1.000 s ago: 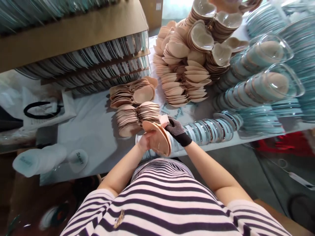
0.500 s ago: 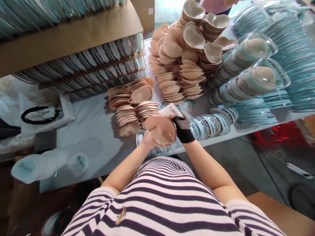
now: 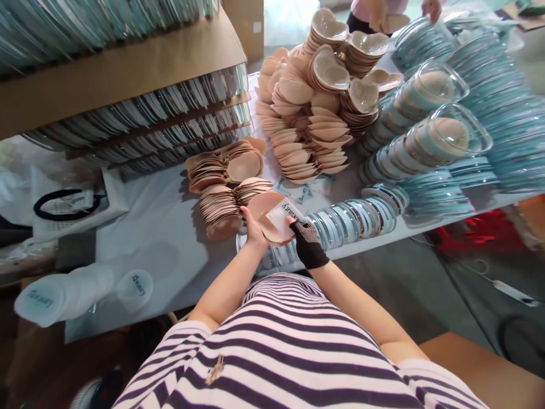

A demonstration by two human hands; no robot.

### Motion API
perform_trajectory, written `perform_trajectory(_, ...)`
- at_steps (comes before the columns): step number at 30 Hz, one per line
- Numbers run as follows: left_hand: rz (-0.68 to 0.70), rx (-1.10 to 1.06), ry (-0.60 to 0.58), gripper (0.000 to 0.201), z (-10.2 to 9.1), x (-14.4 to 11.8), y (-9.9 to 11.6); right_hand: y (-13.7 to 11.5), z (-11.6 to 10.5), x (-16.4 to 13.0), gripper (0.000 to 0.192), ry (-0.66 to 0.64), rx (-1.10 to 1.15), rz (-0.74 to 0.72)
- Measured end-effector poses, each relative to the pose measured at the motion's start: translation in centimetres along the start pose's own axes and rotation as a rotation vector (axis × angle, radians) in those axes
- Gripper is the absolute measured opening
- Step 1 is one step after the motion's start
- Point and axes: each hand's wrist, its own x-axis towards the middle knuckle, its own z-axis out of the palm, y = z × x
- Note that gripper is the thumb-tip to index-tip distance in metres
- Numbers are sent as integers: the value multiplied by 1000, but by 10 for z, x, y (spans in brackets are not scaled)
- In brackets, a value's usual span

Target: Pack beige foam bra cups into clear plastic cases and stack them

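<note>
So we've got a beige molded cup (image 3: 259, 205) out in front of our striped shirt (image 3: 298, 329), right at the near edge of the white table (image 3: 149, 227) and just above the near end of a row of clear cases (image 3: 353, 223). Our bare left hand (image 3: 255, 232) is gripping it by its left side, thumb up along the rim; the other fingers are tucked underneath, so we can't tell how they're spread. Our right hand (image 3: 307, 241), in a dark dotted glove, is pinching a white printed packet (image 3: 281, 218) that lies over the hollow of the cup. Can't tell if it's one cup or a couple of layers together. Handling-wise, we'd guess it's super light, with enough spring to hold its shape but soft enough to dent if squeezed. The inside looks glossy, so maybe slick or a bit tacky; we'd take it by the rim and leave that face alone. The packet looks thin and floppy, so an edge or corner pinch like this one seems about right. Just past our hands sit neat stacks of similar cups (image 3: 221, 216), with a bigger heap of cups (image 3: 293, 139) behind, and a co-worker's hand (image 3: 377, 14) at the far side.
</note>
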Motion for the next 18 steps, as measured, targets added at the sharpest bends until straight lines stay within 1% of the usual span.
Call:
perform_trajectory(3,61,32,77,98,7,4,-2,9,-1,10,46,31,-129,-41)
perform_trajectory(5,141,36,97,84,10,5,-6,11,-5,21,44,54,-275,-125)
perform_trajectory(6,191,43,84,77,12,4,-8,10,-8,26,42,70,-363,-186)
perform_trajectory(8,281,92,22,66,13,1,-14,6,-14,34,42,100,-529,-321)
perform_trajectory(10,334,168,-25,55,14,-2,-21,-2,-17,37,51,92,-656,-438)
perform_trajectory(11,356,194,-5,47,14,-2,-25,-5,-18,36,59,76,-705,-472)
perform_trajectory(12,377,199,56,40,14,-2,-28,-8,-19,35,68,54,-739,-489)
perform_trajectory(14,413,167,229,32,14,-1,-33,-7,-18,30,82,23,-722,-486)
perform_trajectory(15,423,147,297,31,13,0,-34,-3,-18,27,86,12,-657,-465)
perform_trajectory(16,426,134,339,28,13,0,-34,3,-18,25,87,1,-556,-431)
perform_trajectory(18,419,134,364,24,11,-1,-35,21,-20,21,76,-27,-333,-335)
